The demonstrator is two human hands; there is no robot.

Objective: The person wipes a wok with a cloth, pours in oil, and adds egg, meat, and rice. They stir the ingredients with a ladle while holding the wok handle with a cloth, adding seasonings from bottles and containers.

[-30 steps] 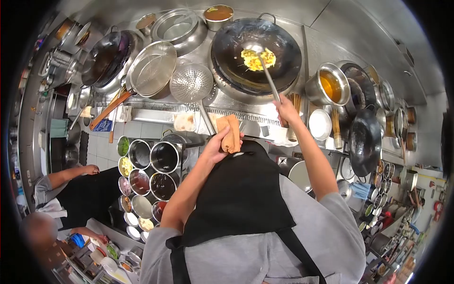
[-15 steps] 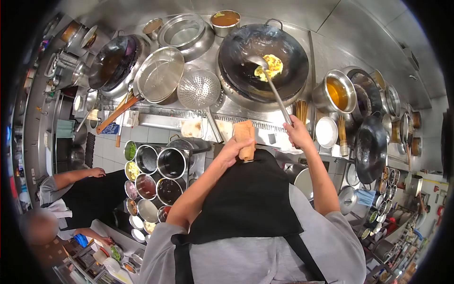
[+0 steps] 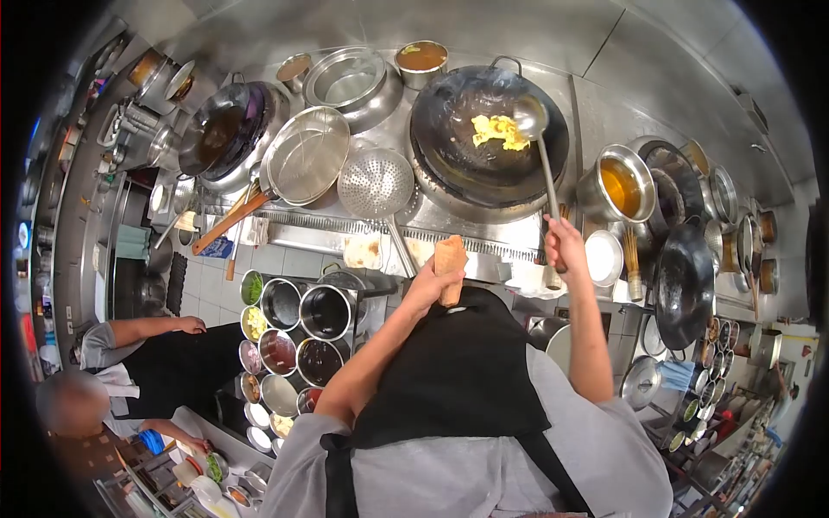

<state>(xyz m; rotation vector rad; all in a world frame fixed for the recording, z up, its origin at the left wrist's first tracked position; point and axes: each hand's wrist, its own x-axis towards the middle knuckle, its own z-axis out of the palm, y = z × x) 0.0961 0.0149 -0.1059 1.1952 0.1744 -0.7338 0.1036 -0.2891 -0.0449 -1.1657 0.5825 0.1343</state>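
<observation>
My left hand (image 3: 434,287) is closed around a folded orange-brown cloth (image 3: 450,263), in front of the black apron. Further right, my right hand (image 3: 565,245) grips the handle of a metal ladle (image 3: 550,168). The ladle's bowl is inside the large black wok (image 3: 449,116), at the right side of the yellow egg (image 3: 499,131). The egg lies in a broken, uneven mass on the wok's surface.
A perforated skimmer (image 3: 376,183) and a wire strainer (image 3: 308,155) lie left of the wok. A pot of amber liquid (image 3: 618,185) stands right. Sauce pots (image 3: 326,312) are at lower left, beside another person (image 3: 164,371).
The ladle's bowl has moved right across the wok, and its handle is more upright. The egg looks more broken up. The whole view has shifted slightly, with the stove now lower and further right.
</observation>
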